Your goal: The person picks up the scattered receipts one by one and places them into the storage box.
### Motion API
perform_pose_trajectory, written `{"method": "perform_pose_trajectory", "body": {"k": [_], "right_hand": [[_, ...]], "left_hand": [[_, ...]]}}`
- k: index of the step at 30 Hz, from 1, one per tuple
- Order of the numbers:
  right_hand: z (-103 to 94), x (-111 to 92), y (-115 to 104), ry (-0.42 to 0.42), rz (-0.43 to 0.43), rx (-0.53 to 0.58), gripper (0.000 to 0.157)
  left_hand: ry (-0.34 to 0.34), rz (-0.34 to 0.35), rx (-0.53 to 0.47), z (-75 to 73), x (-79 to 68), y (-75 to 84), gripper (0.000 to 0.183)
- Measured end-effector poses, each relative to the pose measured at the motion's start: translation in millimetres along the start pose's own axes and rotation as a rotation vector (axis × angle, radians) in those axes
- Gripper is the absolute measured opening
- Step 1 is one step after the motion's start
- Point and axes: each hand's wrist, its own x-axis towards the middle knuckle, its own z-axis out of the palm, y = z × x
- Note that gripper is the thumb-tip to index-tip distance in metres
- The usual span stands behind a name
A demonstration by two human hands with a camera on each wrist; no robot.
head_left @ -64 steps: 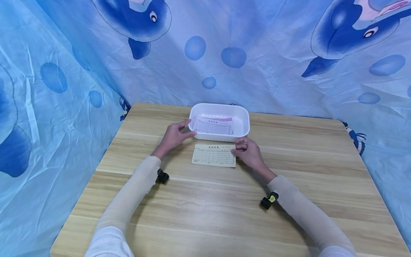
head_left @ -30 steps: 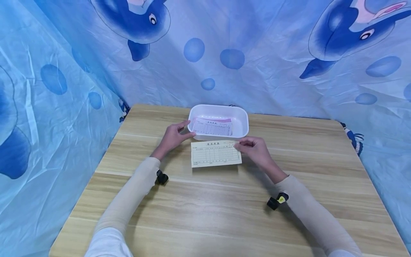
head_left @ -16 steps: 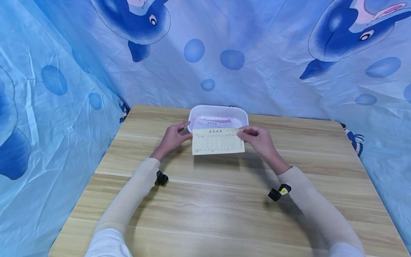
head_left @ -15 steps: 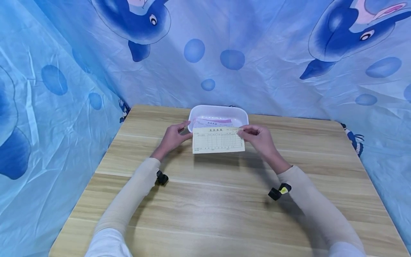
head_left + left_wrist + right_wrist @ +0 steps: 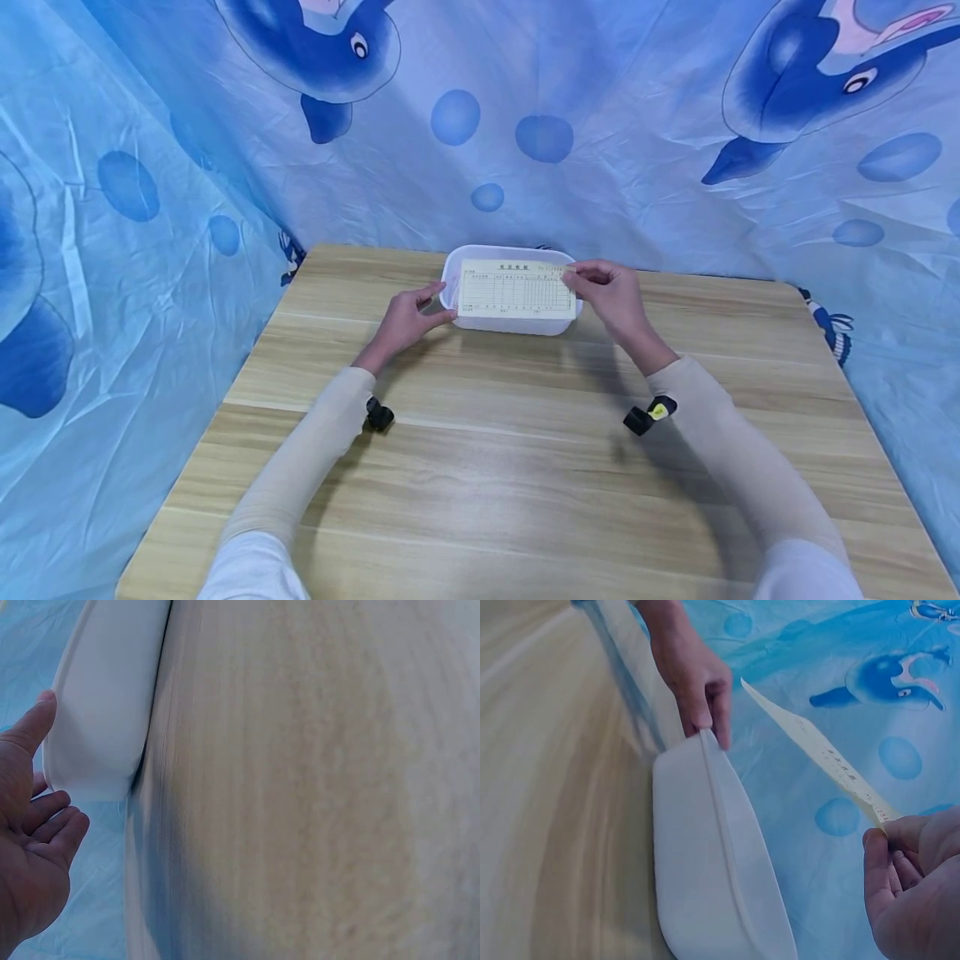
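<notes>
The right hand (image 5: 615,302) pinches a pale yellow printed paper form (image 5: 516,292) by its right end. In the head view this form hangs over a white plastic basin (image 5: 517,326) and hides most of its inside. The right wrist view shows the form (image 5: 826,759) above the basin's rim, slightly bowed, held between the thumb and fingers of the right hand (image 5: 926,881). At the basin's left corner the left hand (image 5: 405,323) holds the rim between thumb and fingers. Only a sliver of the pinkish papers (image 5: 452,287) inside shows at the left.
The basin stands at the back of a wood-grain table (image 5: 480,467). A blue curtain with dolphin prints (image 5: 547,67) hangs right behind it and along the left side. Each forearm carries a small black wrist camera (image 5: 380,416).
The right hand has lifted the yellow form off the table and carried it away from the person, over the basin, covering the papers inside. The left hand has stayed at the basin's corner.
</notes>
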Motion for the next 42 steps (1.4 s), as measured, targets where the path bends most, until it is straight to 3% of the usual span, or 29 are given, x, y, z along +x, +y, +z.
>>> {"method": "perform_pose_trajectory", "body": {"k": [14, 24, 42], "right_hand": [[4.7, 31, 0, 0.041, 0.049, -0.030, 0.026], [16.3, 50, 13, 0.060, 0.084, -0.064, 0.028], [45.8, 64, 35, 0.047, 0.125, -0.159, 0.022]], "left_hand": [[0.023, -0.004, -0.002, 1.8, -0.1, -0.9, 0.075], [0.031, -0.001, -0.004, 1.7, -0.2, -1.1, 0.076], [0.020, -0.004, -0.011, 0.7, -0.9, -1.0, 0.074]]}}
